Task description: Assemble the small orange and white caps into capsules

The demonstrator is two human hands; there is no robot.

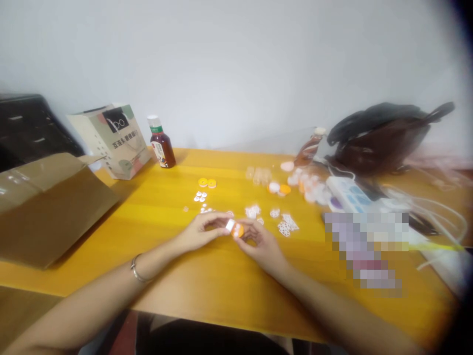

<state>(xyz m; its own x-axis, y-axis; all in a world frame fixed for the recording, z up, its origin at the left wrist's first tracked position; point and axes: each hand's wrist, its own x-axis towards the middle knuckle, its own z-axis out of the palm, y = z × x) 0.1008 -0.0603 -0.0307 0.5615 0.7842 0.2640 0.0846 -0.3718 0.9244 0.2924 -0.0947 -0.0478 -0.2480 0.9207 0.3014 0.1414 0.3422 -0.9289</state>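
Over the near middle of the table, both hands meet at a small white-and-orange piece (pixel 236 229), which looks like a little container with an orange cap with a white pattern. My left hand (pixel 201 230) pinches its white end between thumb and fingers. The orange end is gripped by the fingertips of my right hand (pixel 263 242). Just beyond the hands lie white patterned cutout pieces (pixel 253 211) and small white discs (pixel 200 195). Two yellow round pieces (pixel 207 183) sit side by side farther back. Blur hides the fine detail of the held piece.
At left are an open cardboard box (pixel 55 212), a paper bag (pixel 118 140) and a dark red bottle (pixel 161 145). On the right lie piled white and orange pieces (pixel 310 187), another bottle (pixel 309 148), a power strip (pixel 349 195) with cables, and a dark bag (pixel 380 143).
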